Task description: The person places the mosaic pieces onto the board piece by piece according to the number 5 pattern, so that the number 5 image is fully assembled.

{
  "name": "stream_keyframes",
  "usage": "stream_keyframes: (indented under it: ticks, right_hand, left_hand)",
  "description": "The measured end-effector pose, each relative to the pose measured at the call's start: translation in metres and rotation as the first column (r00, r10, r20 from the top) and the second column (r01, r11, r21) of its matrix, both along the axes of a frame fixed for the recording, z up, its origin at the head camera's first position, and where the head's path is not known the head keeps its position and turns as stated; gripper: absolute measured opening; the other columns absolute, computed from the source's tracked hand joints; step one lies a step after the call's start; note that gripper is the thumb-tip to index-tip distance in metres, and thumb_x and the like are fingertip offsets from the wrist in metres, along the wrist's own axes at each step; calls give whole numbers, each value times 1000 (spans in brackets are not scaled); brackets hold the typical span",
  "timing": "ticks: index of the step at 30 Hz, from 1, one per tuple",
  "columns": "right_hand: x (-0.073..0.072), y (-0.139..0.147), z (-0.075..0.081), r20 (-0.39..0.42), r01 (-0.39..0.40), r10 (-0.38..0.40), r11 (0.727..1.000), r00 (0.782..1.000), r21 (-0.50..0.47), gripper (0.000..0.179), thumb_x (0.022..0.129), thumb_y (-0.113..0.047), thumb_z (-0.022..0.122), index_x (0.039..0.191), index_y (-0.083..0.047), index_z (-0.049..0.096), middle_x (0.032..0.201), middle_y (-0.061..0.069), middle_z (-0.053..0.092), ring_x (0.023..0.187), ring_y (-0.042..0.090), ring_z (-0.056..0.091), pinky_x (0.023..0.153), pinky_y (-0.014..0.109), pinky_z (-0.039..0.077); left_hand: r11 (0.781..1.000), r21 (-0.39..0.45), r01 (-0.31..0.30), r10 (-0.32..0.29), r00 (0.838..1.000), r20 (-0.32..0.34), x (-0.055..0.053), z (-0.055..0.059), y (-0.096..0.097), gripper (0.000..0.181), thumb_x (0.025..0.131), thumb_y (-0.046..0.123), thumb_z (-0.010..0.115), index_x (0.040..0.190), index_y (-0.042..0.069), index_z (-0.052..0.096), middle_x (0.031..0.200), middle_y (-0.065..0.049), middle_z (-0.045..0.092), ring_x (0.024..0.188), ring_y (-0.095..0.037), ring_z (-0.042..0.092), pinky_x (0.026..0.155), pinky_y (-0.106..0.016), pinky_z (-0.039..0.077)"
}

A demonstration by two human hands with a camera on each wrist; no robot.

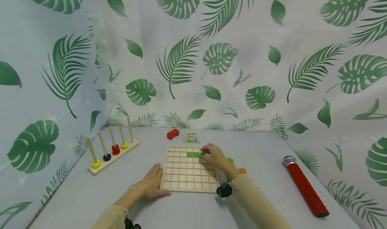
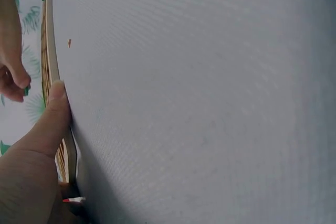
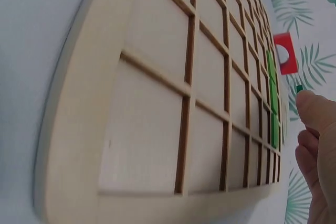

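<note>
A wooden grid board (image 1: 188, 175) lies on the table in the middle of the head view. Over its far right part, my right hand (image 1: 215, 156) pinches a small green tile (image 3: 299, 88) between thumb and fingers, partly hidden by them. Green tiles (image 1: 189, 154) sit in a row in the board's far cells, close to those fingertips; the right wrist view shows the row (image 3: 273, 97) too. My left hand (image 1: 152, 183) rests at the board's near left corner with fingers extended, its thumb (image 2: 52, 108) against the frame's edge in the left wrist view.
A peg stand (image 1: 113, 156) with coloured rings is at the left. Behind the board lie a red arch block (image 1: 173, 134) and a patterned card (image 1: 191, 137). Green pieces and an orange block (image 1: 243, 171) lie right of the board, partly behind the right arm. Farther right is a red microphone (image 1: 305, 185).
</note>
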State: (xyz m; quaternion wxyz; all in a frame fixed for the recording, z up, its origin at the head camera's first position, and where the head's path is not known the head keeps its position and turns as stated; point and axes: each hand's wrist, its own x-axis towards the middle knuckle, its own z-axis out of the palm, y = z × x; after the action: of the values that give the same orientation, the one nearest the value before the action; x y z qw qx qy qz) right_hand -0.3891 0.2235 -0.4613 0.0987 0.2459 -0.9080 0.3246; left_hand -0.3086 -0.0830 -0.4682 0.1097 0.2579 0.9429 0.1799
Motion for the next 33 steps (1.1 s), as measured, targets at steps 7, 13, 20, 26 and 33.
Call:
stream_keyframes:
  ticks: [7, 13, 20, 26, 33]
  right_hand:
    - [-10, -25, -4, -19, -11, 11, 999, 1000, 34, 25, 81, -4, 73, 104, 3, 65, 96, 8, 59, 86, 21, 58, 76, 32, 52]
    - [-18, -44, -10, 20, -45, 45, 999, 999, 20, 25, 85, -4, 69, 108, 4, 63, 104, 10, 59, 95, 24, 60, 81, 33, 52]
    - [-22, -57, -11, 45, -52, 51, 998, 998, 38, 27, 87, -6, 68, 111, 3, 62, 108, 11, 59, 100, 25, 59, 84, 34, 51]
    - [-29, -61, -16, 53, -21, 18, 998, 998, 67, 26, 87, -9, 68, 111, 0, 63, 109, 8, 59, 103, 24, 56, 86, 34, 50]
    - [-34, -69, -21, 37, -8, 5, 998, 999, 66, 25, 86, -11, 70, 107, 1, 65, 103, 8, 62, 100, 24, 56, 84, 35, 50]
  left_hand:
    - [1000, -10, 0, 0, 1000, -3, 0, -1, -2, 104, 80, 60, 64, 140, -16, 26, 147, -35, 17, 138, -45, 11, 112, -51, 17]
    - [1000, -25, 5, -5, 1000, -19, -1, -4, -2, 105, 80, 62, 62, 140, -16, 26, 147, -35, 17, 138, -45, 12, 112, -50, 18]
    - [1000, -27, 14, -15, 999, -29, -4, -5, 0, 105, 80, 64, 61, 140, -15, 26, 147, -35, 17, 139, -44, 12, 112, -50, 18]
    - [999, -33, 14, -15, 999, -28, -4, -2, 4, 104, 80, 62, 62, 140, -15, 26, 147, -34, 18, 139, -44, 12, 112, -49, 18]
    - [999, -40, -11, 11, 1000, -3, -3, -2, 1, 106, 80, 63, 61, 142, -14, 25, 148, -33, 16, 139, -43, 10, 113, -48, 16]
